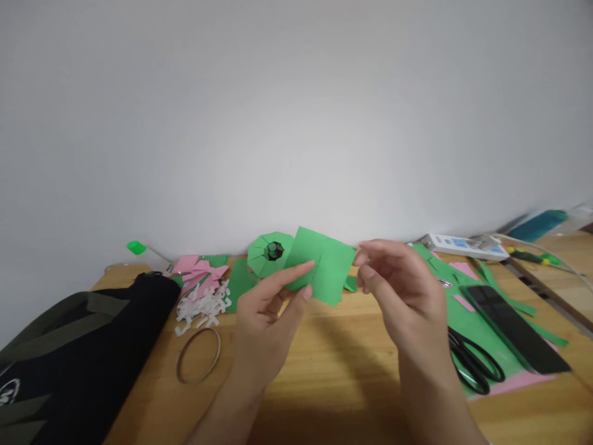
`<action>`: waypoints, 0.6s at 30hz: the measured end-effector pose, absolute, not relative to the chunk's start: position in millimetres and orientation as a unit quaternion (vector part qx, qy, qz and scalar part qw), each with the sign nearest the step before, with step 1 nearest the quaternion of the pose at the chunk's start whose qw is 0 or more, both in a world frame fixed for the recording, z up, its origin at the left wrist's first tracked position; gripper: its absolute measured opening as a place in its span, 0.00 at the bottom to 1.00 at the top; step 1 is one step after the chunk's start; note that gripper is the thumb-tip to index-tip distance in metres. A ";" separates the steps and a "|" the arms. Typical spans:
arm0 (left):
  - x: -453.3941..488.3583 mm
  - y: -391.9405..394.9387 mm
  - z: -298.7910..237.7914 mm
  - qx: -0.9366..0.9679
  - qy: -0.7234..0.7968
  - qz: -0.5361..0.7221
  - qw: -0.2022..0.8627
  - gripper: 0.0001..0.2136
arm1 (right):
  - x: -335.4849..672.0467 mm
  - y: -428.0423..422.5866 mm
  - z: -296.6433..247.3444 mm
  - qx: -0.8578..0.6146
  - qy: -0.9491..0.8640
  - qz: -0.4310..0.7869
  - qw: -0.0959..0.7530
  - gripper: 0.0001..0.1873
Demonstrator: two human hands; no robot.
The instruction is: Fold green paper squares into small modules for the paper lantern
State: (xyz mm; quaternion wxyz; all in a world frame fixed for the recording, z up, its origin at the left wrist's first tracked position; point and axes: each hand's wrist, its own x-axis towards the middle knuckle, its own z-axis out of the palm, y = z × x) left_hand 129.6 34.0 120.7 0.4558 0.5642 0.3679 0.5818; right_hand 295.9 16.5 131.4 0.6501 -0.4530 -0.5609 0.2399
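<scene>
My left hand [269, 312] and my right hand [401, 290] hold up a square of green paper [327, 266] above the wooden table [324, 364]. The left thumb and forefinger pinch its lower left edge. The right fingertips pinch its right corner. Behind it on the table stands a folded green paper rosette [269, 252] with a dark hole in the middle. Left of that lie folded pink paper pieces [199, 272].
A black bag [78, 358] fills the left. A pile of white paper snippets [204, 306] and a thin ring [198, 354] lie near it. Right: green paper sheets [463, 309], black scissors [475, 364], a dark ruler [514, 327], a white box [466, 246]. The wall is close behind.
</scene>
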 end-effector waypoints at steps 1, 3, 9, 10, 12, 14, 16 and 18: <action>129.7 34.2 121.8 0.560 0.366 0.586 0.458 0.15 | 297.3 17.1 131.1 -0.443 -0.583 0.231 0.640 0.17; 129.8 34.8 124.2 0.550 0.363 0.593 0.464 0.16 | 301.0 18.3 130.8 -0.419 -0.631 0.233 0.610 0.19; 129.5 36.6 127.1 0.524 0.355 0.595 0.496 0.14 | 307.2 18.0 132.8 -0.374 -0.731 0.242 0.517 0.20; 129.8 36.2 127.3 0.521 0.352 0.591 0.505 0.14 | 307.2 17.8 133.3 -0.370 -0.743 0.229 0.509 0.20; 130.7 34.7 128.1 0.515 0.342 0.588 0.522 0.14 | 306.8 18.0 134.3 -0.364 -0.760 0.194 0.503 0.20; 131.4 32.6 129.1 0.511 0.345 0.583 0.530 0.12 | 306.5 18.8 135.4 -0.361 -0.769 0.156 0.504 0.19; 131.3 30.7 129.5 0.518 0.356 0.575 0.524 0.11 | 306.9 19.7 136.2 -0.357 -0.773 0.137 0.506 0.19; 130.0 29.9 128.3 0.531 0.374 0.571 0.502 0.10 | 308.0 20.1 136.3 -0.351 -0.772 0.142 0.511 0.19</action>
